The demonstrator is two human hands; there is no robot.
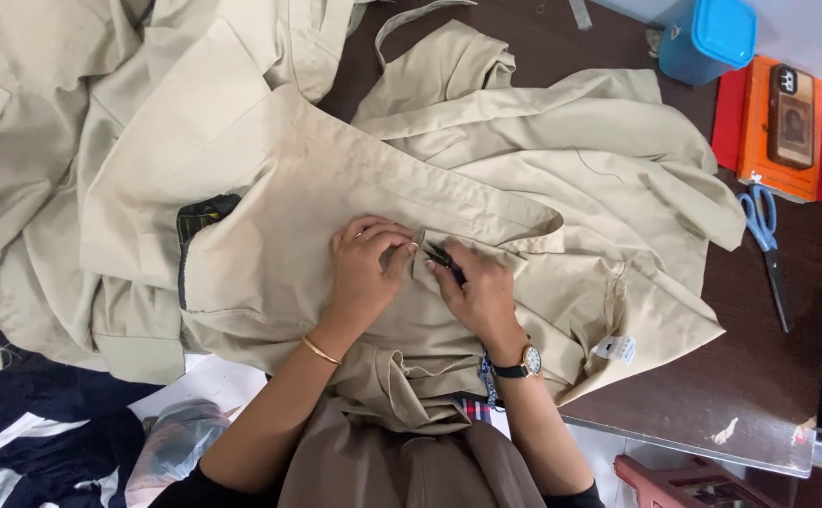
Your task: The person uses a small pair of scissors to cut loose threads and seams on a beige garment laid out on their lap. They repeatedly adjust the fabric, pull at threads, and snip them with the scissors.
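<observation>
Beige garment [335, 188] pinched by left hand [366, 268]; small dark tool [446, 261] gripped by right hand [478, 292]; white rectangular label [615, 348] noted right of it

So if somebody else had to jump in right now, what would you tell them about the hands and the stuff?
Left hand: fingers pressed flat on the beige garment, pinching the fabric at a seam.
Right hand: holds a small dark tool, tip at that same seam.
The garment lies spread on the dark table. Blue-handled scissors lie unused to the right, near a phone on an orange box.
Done: garment laid out, seam found.
Left: work at the seam; how far along, I cannot tell.
</observation>
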